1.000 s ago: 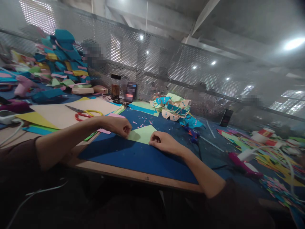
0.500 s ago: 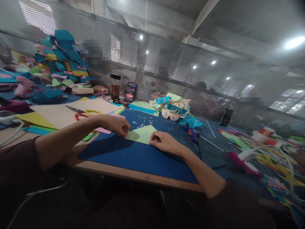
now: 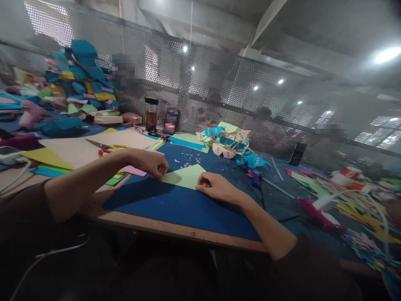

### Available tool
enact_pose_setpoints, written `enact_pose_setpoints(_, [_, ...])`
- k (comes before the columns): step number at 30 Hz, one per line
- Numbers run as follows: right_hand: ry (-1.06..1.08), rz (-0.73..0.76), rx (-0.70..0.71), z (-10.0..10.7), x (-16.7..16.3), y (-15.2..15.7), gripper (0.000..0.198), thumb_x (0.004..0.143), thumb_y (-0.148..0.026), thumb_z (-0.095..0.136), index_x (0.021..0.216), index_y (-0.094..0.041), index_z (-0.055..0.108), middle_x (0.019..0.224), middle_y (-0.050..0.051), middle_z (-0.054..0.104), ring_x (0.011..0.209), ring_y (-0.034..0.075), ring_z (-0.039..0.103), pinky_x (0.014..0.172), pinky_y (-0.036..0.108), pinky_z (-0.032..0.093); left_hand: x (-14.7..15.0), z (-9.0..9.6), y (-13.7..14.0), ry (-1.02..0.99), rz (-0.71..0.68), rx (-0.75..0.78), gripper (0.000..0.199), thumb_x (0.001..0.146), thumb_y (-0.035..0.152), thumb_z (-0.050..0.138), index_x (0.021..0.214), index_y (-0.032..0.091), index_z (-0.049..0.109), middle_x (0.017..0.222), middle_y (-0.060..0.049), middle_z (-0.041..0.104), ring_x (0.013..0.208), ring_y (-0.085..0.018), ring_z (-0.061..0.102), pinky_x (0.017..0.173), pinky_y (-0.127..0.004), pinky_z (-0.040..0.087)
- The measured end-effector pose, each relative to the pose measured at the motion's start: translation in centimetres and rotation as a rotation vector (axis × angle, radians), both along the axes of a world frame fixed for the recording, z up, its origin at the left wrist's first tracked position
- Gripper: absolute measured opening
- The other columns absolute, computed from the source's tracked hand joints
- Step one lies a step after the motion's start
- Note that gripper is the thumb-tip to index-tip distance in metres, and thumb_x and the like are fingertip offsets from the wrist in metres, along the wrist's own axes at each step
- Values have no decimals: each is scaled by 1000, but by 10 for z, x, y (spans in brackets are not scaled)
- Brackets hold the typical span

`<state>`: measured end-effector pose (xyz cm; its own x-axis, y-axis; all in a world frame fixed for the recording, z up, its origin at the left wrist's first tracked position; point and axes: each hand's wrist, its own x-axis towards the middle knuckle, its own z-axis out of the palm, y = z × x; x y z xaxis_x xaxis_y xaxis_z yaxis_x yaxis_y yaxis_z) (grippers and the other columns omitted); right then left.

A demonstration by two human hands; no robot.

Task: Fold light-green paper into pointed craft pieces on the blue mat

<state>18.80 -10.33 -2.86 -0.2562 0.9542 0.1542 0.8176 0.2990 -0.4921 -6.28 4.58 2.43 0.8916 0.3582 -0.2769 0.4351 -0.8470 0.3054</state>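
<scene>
A light green sheet of paper (image 3: pixel 184 176), which looks folded to a peak at the top, lies on the dark blue mat (image 3: pixel 181 209) in front of me. My left hand (image 3: pixel 153 163) is closed, its curled fingers down on the paper's left end. At the right corner, my right hand (image 3: pixel 216 186) keeps the sheet under closed fingers. The fingertips of both hands are partly hidden. Behind my left forearm lie scissors (image 3: pixel 108 147) with red and yellow handles, on a stack of coloured paper (image 3: pixel 75 144).
Decorated paper shapes (image 3: pixel 225 140) are heaped beyond my right hand, beside a blue glue gun (image 3: pixel 253 175). Small paper bits (image 3: pixel 188 159) lie scattered behind the sheet. A jar (image 3: pixel 151 115) stands at the back. A magenta power strip (image 3: pixel 322 215) and coloured scraps (image 3: pixel 363 209) are on the right.
My left hand has slid slightly to the left along the paper's edge, uncovering a little more of the sheet. My right hand has stayed in place.
</scene>
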Motion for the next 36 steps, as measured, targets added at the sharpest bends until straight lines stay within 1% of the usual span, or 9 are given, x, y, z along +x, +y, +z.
enact_pose_setpoints(6, [-5,-11,-8,0,-1,0,11,87,-30,63,88,-19,64,78,1,64,69,13,56,61,25,36,-3,1,6,22,7,-23,10,71,23,63,75,15,68,70,-2,64,69,-17,61,59,-23,42])
enact_pose_setpoints(12, [-2,-1,-4,-1,0,1,11,87,-30,62,88,-19,64,78,1,64,70,13,57,61,25,36,-7,0,12,39,-4,-52,8,71,23,63,74,16,67,72,-2,66,71,-17,61,62,-24,43])
enact_pose_setpoints(20, [-7,-1,-7,-1,0,1,12,88,-31,62,89,-19,64,78,1,64,69,14,56,60,25,36,-10,3,15,34,14,-124,10,70,22,65,78,17,66,74,-3,68,73,-18,63,63,-24,45])
enact_pose_setpoints(27, [-11,-2,-11,0,0,0,11,88,-30,62,90,-19,64,79,1,64,71,14,56,62,25,36,-12,-1,23,28,3,-144,11,68,23,67,77,17,66,73,-4,68,71,-18,63,61,-24,45])
enact_pose_setpoints(36, [-21,2,-5,1,1,-1,12,89,-31,62,91,-19,64,79,1,64,71,13,56,62,25,36,-12,2,20,43,26,-146,15,65,22,67,79,16,66,73,-3,66,72,-19,62,63,-25,46])
